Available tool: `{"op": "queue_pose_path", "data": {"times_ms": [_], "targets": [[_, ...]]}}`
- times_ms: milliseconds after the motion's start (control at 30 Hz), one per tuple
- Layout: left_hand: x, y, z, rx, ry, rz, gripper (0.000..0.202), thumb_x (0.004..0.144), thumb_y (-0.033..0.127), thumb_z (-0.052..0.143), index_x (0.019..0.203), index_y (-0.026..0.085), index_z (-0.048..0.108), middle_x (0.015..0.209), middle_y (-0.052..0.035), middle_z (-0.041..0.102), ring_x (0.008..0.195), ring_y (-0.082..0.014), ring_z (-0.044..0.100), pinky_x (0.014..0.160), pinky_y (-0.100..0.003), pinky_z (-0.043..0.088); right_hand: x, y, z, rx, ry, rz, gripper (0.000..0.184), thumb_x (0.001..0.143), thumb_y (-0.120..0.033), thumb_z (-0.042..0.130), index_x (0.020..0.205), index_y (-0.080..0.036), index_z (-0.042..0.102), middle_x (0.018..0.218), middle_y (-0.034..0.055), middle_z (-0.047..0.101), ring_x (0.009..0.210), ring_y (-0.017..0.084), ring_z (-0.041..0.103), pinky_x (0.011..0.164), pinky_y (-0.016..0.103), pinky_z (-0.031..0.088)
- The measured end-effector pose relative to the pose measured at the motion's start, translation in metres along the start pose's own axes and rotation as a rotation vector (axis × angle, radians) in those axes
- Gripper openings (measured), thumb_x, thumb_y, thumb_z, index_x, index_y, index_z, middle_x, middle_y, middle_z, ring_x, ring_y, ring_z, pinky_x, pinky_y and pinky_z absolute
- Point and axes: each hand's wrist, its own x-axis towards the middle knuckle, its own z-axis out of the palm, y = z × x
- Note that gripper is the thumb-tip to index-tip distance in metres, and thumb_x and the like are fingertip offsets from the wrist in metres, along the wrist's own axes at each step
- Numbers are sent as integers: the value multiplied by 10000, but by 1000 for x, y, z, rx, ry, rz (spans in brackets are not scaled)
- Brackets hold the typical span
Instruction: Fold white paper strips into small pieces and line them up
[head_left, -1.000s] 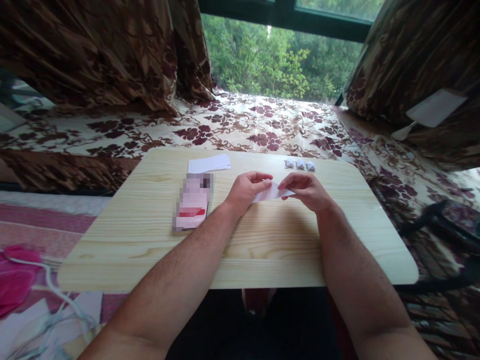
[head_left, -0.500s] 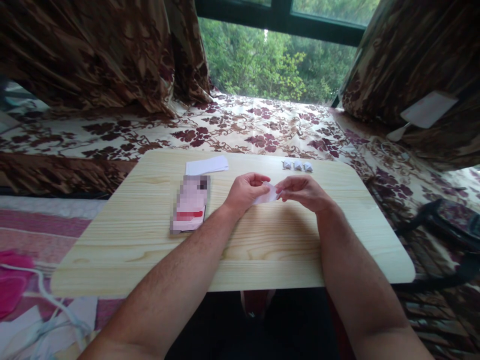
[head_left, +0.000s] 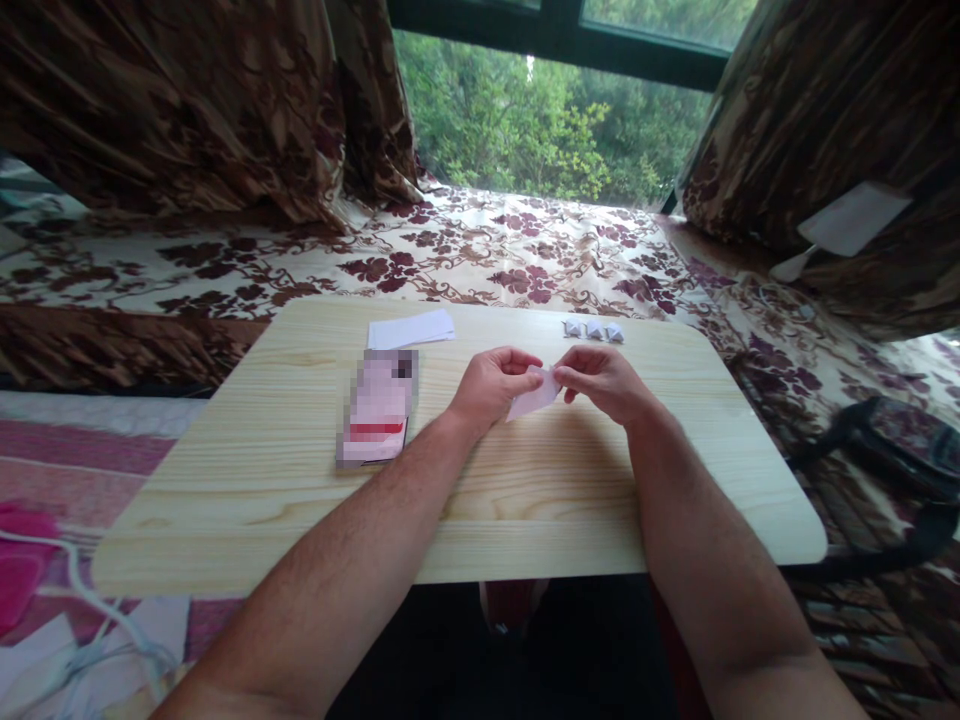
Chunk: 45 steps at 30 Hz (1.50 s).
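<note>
Between my two hands, just above the wooden table, is a small piece of white paper (head_left: 531,401). My left hand (head_left: 496,383) pinches its upper left part between thumb and fingers. At its right end my right hand (head_left: 598,380) grips the paper with thumb and forefinger; the exact fold there is too small to make out. Behind my right hand, three small folded paper pieces (head_left: 594,330) sit in a row. A stack of white paper strips (head_left: 411,328) lies at the far left of the table.
A phone (head_left: 377,405), partly blurred out, lies on the table (head_left: 225,480) left of my left forearm. A black chair (head_left: 885,480) stands at the right edge. White cables (head_left: 82,580) and loose papers are at the lower left.
My right hand has shifted slightly left, its thumb now pressing on the paper's right end. More of the paper shows below my left thumb, tilted downward to the left.
</note>
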Motion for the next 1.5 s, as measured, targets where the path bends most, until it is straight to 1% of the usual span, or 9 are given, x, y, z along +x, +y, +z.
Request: {"op": "queue_pose_path", "data": {"times_ms": [100, 233, 500, 633, 733, 833, 1100, 1267, 1500], "targets": [[0, -2, 1, -12, 6, 2, 369, 592, 300, 874, 891, 135, 735, 814, -86, 750, 703, -203, 697, 665, -317, 537, 2, 1, 7, -12, 60, -16, 349, 745, -483, 795, 771, -153, 687, 683, 14, 672, 581, 109, 582, 513, 238, 507], [0, -1, 4, -50, 30, -5, 366, 556, 285, 890, 846, 133, 727, 786, -75, 746, 684, -194, 691, 671, -318, 541, 3, 0, 13, -40, 130, -12, 346, 743, -480, 791, 734, -160, 660, 640, -1, 648, 526, 95, 551, 472, 227, 469], [-1, 0, 5, -37, 36, -4, 354, 568, 302, 888, 821, 131, 710, 774, -75, 741, 682, -188, 684, 672, -315, 534, 5, 2, 18, -37, 189, -18, 318, 728, -430, 799, 709, -163, 628, 598, -20, 617, 492, 86, 533, 456, 220, 443], [-1, 1, 3, 56, 42, 19, 307, 608, 343, 857, 788, 137, 717, 728, -52, 716, 618, -149, 635, 579, -261, 474, 5, 1, 19, -32, 213, -25, 299, 714, -409, 805, 708, -168, 629, 605, -21, 618, 504, 89, 534, 465, 223, 446], [-1, 2, 2, 96, 40, 18, 298, 614, 368, 846, 749, 137, 715, 673, -39, 688, 567, -131, 591, 515, -243, 421, 6, 1, 19, -33, 224, -30, 291, 694, -393, 819, 709, -168, 634, 608, -21, 621, 512, 92, 534, 474, 229, 447], [-1, 2, 2, 101, 37, 11, 299, 602, 367, 851, 741, 141, 715, 651, -38, 683, 556, -130, 581, 503, -242, 412, 6, 1, 19, -33, 222, -36, 279, 688, -378, 820, 703, -169, 635, 594, -23, 612, 515, 95, 534, 479, 231, 439], [-1, 2, 3, 100, 30, 17, 286, 626, 367, 837, 752, 136, 724, 676, -40, 680, 585, -129, 588, 531, -248, 448, 7, 4, 21, 13, 227, -51, 237, 688, -318, 817, 716, -174, 631, 599, -28, 603, 523, 99, 533, 499, 240, 432], [-2, 1, 4, 95, 37, 14, 298, 623, 380, 836, 750, 140, 716, 688, -42, 685, 592, -136, 601, 538, -255, 468, 7, 2, 22, 23, 250, -41, 236, 691, -322, 808, 709, -181, 619, 597, -31, 602, 526, 102, 537, 505, 243, 441], [-2, 2, 5, 95, 57, 30, 282, 674, 388, 800, 723, 135, 686, 658, -44, 678, 580, -144, 606, 522, -254, 469, 8, 5, 23, 7, 247, -70, 240, 712, -353, 787, 730, -175, 626, 605, -28, 602, 514, 93, 522, 477, 230, 427]]}}
